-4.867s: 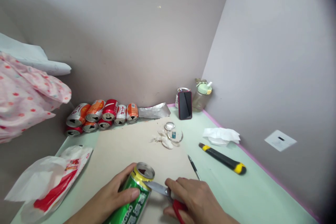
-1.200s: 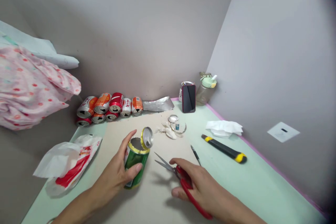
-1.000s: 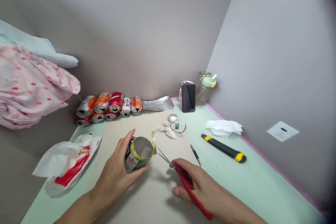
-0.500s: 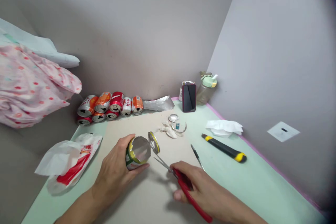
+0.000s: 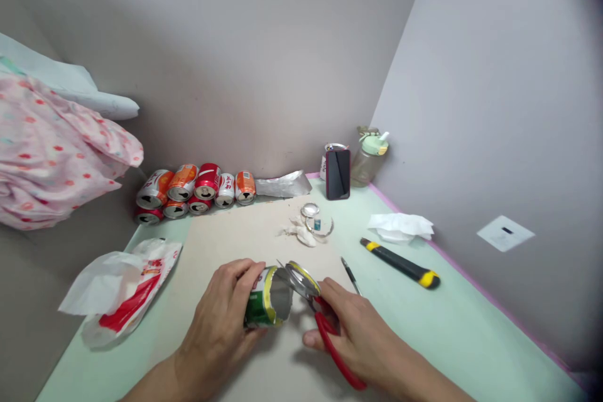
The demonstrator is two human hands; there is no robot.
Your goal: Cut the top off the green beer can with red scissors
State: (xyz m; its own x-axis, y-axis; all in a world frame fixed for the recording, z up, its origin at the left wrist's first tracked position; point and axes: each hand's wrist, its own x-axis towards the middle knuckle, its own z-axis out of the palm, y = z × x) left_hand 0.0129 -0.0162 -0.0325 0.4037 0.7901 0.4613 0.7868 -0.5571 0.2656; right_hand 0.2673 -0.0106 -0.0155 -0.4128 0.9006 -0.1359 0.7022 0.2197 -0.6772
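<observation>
My left hand (image 5: 220,325) is wrapped round a green drink can (image 5: 264,306) lying on its side, its cut mouth turned to the right. The can's round top (image 5: 302,279) hangs off the rim, bent outward and partly cut away. My right hand (image 5: 358,339) grips red-handled scissors (image 5: 330,339), whose blades reach in at the cut rim under the hanging top. Both hands are low over a beige board (image 5: 235,242) on the table.
Several red and orange cans (image 5: 191,191) lie stacked against the back wall beside a flattened metal sheet (image 5: 282,184). Cut can rings and scraps (image 5: 311,226), a pen (image 5: 349,275), a yellow-black utility knife (image 5: 399,262), a tissue (image 5: 400,227), a phone (image 5: 337,174), a bottle (image 5: 370,157) and a plastic bag (image 5: 117,292) lie around.
I have tipped the can from upright onto its side and drawn it nearer. The scissors went from apart and spread to biting at the rim, and the top has folded further out.
</observation>
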